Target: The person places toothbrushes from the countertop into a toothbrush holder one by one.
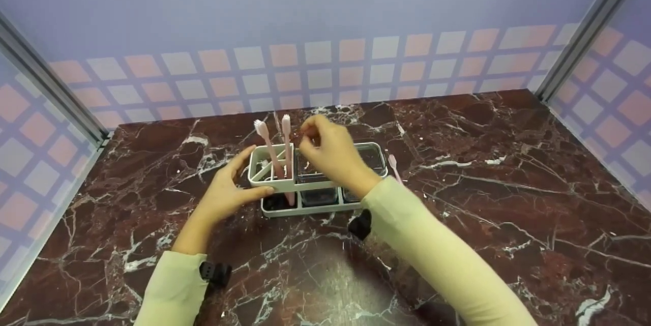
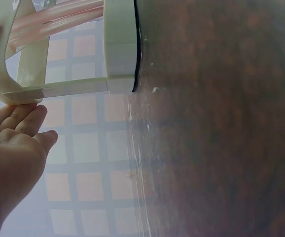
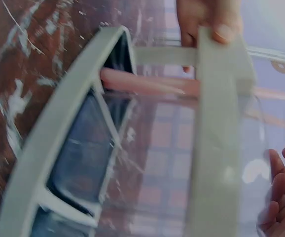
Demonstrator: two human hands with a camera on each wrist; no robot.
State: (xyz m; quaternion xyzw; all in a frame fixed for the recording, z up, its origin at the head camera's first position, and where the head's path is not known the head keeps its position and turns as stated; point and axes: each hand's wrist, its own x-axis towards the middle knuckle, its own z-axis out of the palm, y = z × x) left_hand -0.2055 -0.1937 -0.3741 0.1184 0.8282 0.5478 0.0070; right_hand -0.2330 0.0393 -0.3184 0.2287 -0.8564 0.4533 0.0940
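A white two-tier toothbrush holder (image 1: pixel 318 183) stands on the table. My left hand (image 1: pixel 229 191) grips its left end, thumb on the front of the upper tier and fingers along the side; the left wrist view shows this hand (image 2: pixel 14 148) against the frame. Two pink toothbrushes (image 1: pixel 286 135) stand bristles up in the upper left part, with a fainter slim shape behind them. Above the clear cup (image 1: pixel 374 155) in the upper tier is my right hand (image 1: pixel 330 148), fingers loosely bent. In the right wrist view this hand (image 3: pixel 280 197) shows nothing held.
Another pink toothbrush (image 1: pixel 394 168) is partly visible just right of the holder. Dark compartments (image 1: pixel 319 197) line the lower tier. The marble-patterned table (image 1: pixel 488 204) meets a checkered wall (image 1: pixel 351 64) at the back, with side panels left and right.
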